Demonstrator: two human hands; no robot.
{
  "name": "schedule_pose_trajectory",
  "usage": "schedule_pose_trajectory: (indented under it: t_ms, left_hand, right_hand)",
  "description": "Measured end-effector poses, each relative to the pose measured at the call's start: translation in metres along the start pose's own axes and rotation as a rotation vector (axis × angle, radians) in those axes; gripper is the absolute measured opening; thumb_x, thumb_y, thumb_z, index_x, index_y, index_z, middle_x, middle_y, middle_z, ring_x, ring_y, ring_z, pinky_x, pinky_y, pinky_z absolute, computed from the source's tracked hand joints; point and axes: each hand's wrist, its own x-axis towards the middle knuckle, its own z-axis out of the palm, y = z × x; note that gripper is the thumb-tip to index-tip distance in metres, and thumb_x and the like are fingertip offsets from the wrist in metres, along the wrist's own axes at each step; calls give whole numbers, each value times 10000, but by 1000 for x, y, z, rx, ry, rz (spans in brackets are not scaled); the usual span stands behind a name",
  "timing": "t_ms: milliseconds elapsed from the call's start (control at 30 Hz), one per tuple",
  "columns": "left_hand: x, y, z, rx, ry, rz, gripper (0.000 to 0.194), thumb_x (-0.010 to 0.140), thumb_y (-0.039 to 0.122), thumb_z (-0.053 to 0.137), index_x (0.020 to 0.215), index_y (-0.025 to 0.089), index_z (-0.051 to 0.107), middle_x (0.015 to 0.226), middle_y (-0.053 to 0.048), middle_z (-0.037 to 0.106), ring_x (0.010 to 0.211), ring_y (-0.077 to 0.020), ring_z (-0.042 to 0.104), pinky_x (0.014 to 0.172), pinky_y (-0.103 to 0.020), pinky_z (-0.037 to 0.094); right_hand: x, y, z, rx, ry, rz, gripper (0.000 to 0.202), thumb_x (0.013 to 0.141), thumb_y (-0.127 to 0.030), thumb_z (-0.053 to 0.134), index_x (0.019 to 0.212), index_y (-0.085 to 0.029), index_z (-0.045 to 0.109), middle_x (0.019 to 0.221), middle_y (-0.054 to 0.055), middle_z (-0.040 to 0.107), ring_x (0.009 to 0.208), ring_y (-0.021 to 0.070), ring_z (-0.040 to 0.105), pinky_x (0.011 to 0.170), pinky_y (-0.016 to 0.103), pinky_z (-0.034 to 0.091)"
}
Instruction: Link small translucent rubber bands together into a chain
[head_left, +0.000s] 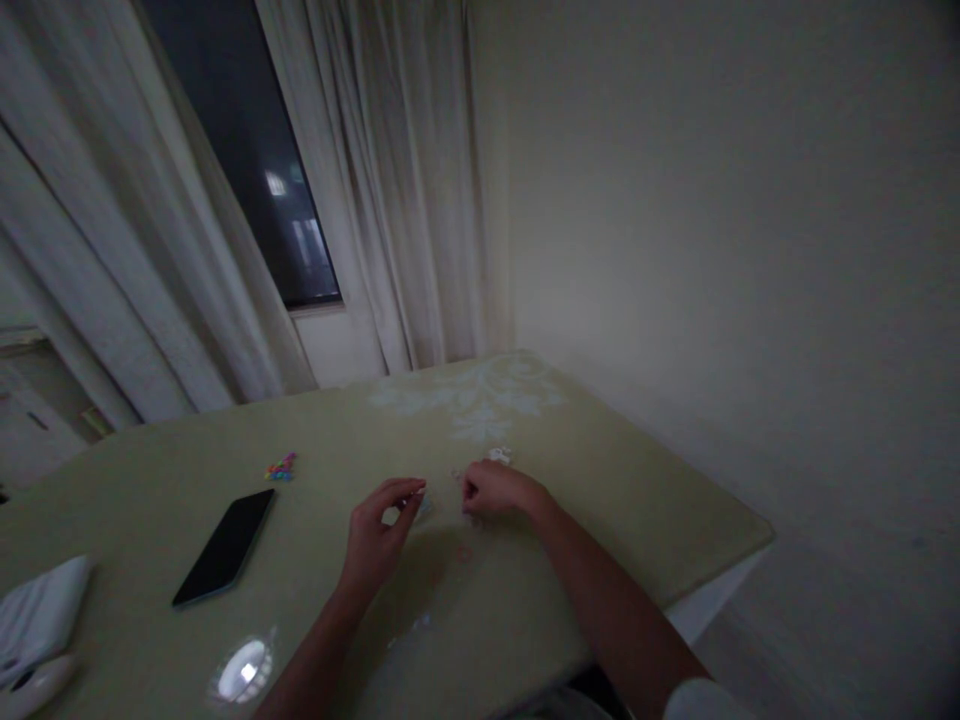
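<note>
My left hand hovers over the yellowish table, thumb and forefinger pinched on a small pale, clear item too dim to identify. My right hand rests a little to its right, fingers curled closed near a tiny thing I cannot make out. A small red ring-like band lies on the table between and below the two hands. A small white object sits just beyond my right hand.
A black phone lies face up to the left. A small multicoloured heap sits behind it. White folded cloth and a white object are at the far left edge. Curtains, a dark window and a bare wall stand behind.
</note>
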Motion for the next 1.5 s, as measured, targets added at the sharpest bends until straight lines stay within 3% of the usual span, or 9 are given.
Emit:
schedule_pose_trajectory:
  t_ms: [133,300,433,533,733,1000,1167,1367,1500]
  left_hand:
    - [0,0,-1,18,-17,-55,149,882,327,697,936,245,810,803,-16,795,681,-166,696,675,-255,560]
    - [0,0,0,2,-32,-90,155,869,349,700,908,258,820,814,-13,812,693,-171,711,676,-256,556]
    - [-1,0,2,-14,-45,-105,143,857,342,704,886,263,820,823,-9,819,712,-178,729,698,-265,560]
    - [-1,-1,2,-19,-50,-120,137,858,343,710,885,263,818,825,-10,819,724,-183,732,707,-269,562]
    - [-2,-2,1,-45,-72,-105,130,857,324,712,889,267,824,832,-12,824,727,-179,738,692,-257,558]
    - [-1,4,3,-31,-65,-82,120,835,328,724,851,268,827,792,-8,820,678,-171,719,665,-253,555]
    - [0,4,4,-37,-74,-97,118,832,328,725,842,266,825,795,-9,820,690,-173,718,668,-256,553]
    - [0,6,3,-57,-90,-107,125,827,338,728,840,263,827,813,-23,828,700,-185,721,670,-272,556]
    - [-1,5,4,-55,-95,-100,121,841,334,726,858,269,827,818,-21,827,704,-186,720,669,-276,555]
  right_hand:
    - [2,3,-2,18,-16,-2,97,752,-157,716,773,-167,811,736,30,765,620,139,635,537,213,373]
    - [5,10,-5,96,-54,-44,158,743,-179,793,899,-181,819,820,13,780,713,130,668,596,179,422]
    - [6,11,1,162,-84,-69,90,732,-180,807,821,-175,812,747,10,757,670,134,656,588,192,421]
    - [7,11,3,157,-58,-75,69,743,-138,763,789,-168,806,717,11,746,633,134,634,576,206,406]
    - [10,12,-3,220,56,-91,112,811,-169,760,912,-162,807,845,35,774,744,137,654,648,203,430]
    - [10,10,-6,246,150,-56,88,783,-171,812,871,-162,817,741,17,740,662,126,616,600,209,407]
    - [9,9,-7,190,190,-2,126,864,-221,761,964,-161,808,826,38,767,712,129,650,620,201,426]
    - [7,9,-7,25,276,132,121,834,-109,699,880,-150,803,928,122,783,829,206,689,699,264,441]
    - [7,4,-4,-1,241,98,133,837,-209,740,948,-191,812,952,81,791,844,187,697,698,243,438]
